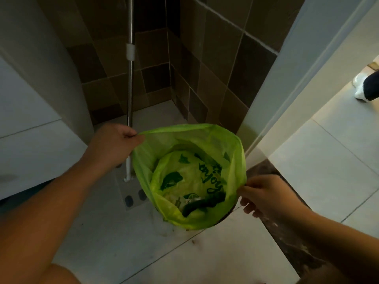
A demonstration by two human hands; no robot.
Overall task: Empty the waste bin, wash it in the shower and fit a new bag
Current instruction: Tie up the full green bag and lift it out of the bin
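Forearms reach in from the lower left and lower right of the frame, both bare, over pale floor tiles (pixel 215 253) flecked with a few crumbs. Between them, at centre, hangs the green bag (pixel 188 177), its mouth pulled wide so the contents show: a crumpled printed green bag and a dark curved object lying at the bottom (what it is cannot be told). The left hand (pixel 114 144) pinches the bag's rim at its upper left edge, fingers curled tight on the plastic; the right hand (pixel 264 195) pinches the rim at the right edge between thumb and fingertips, the other fingers loosely bent below. A dark curved edge shows just under the bag at lower right, perhaps the waste bin, though too little is visible to be sure. Just behind the left hand a mop pole (pixel 130 78) rises to the top of the frame, its flat head (pixel 133 195) on the floor partly hidden by the bag. Beyond stand brown wall tiles (pixel 205 58), a white cabinet (pixel 30 119) at left, a white door frame (pixel 276 89) at right, and a white-shoed foot (pixel 362 87) at the far right edge.
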